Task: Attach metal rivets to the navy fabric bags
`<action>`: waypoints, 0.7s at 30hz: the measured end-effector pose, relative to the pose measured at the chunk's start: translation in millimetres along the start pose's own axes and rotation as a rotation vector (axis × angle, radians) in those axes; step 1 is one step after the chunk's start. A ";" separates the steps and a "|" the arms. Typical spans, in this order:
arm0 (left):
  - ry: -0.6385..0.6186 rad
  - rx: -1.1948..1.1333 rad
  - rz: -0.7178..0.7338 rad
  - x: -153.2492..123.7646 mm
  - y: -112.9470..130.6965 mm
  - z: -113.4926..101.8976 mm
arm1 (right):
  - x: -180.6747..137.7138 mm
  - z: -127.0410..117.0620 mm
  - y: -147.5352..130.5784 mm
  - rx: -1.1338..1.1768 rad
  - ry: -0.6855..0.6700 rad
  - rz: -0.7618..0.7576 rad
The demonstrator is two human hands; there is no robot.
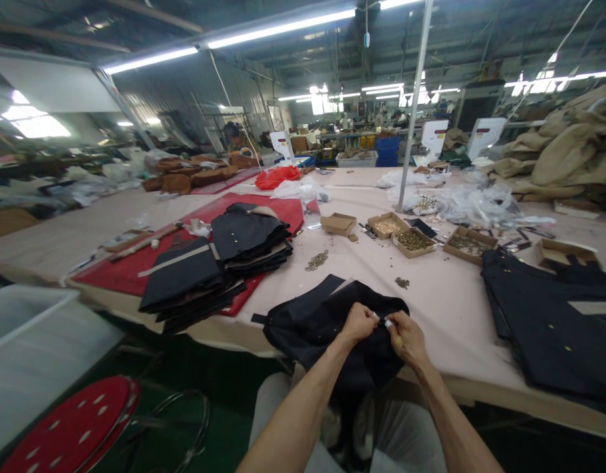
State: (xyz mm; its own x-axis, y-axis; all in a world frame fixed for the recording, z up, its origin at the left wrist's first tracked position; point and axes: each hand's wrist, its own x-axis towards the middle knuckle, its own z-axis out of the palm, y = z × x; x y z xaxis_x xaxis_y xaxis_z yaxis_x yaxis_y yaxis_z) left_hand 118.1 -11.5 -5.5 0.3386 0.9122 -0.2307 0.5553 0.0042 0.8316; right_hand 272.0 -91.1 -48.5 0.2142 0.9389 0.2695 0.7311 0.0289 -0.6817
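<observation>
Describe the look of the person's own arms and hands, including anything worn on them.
Both forearms are bare, with no sleeve, watch or bracelet in view. The left hand and right hand have small white coverings at some fingertips, perhaps tape or finger cots; they are too small to tell. No full gloves are worn.

I work in a sewing workshop on a factory floor: the dark fabric (303, 322) I hold, stacked dark pieces (184, 266), small cardboard boxes (421, 252) of metal fittings and heaped khaki cloth (563, 157) share a long covered table (450, 302) beneath strip lights (283, 28) and exposed roof beams (155, 15).
</observation>
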 end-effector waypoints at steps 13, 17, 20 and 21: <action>0.115 0.110 0.081 2.9 2.5 -2.7 | 22.1 -22.5 13.0 0.237 -0.221 0.094; 0.052 0.021 0.072 8.8 -2.8 -4.9 | 27.3 -28.4 15.1 0.431 -0.222 0.132; 0.032 -0.011 0.079 10.5 -5.0 -6.4 | 28.9 -29.3 19.7 0.638 -0.208 0.205; 0.034 -0.018 0.080 10.6 -5.3 -6.5 | 28.8 -28.6 21.7 0.689 -0.215 0.247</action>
State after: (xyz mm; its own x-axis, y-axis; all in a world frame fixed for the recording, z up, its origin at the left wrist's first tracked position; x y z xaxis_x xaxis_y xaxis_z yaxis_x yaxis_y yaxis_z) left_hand 113.8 0.8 -9.1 0.3553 0.9233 -0.1459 0.5137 -0.0625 0.8557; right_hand 312.6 -73.3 -36.1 0.1366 0.9900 -0.0363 0.0932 -0.0493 -0.9944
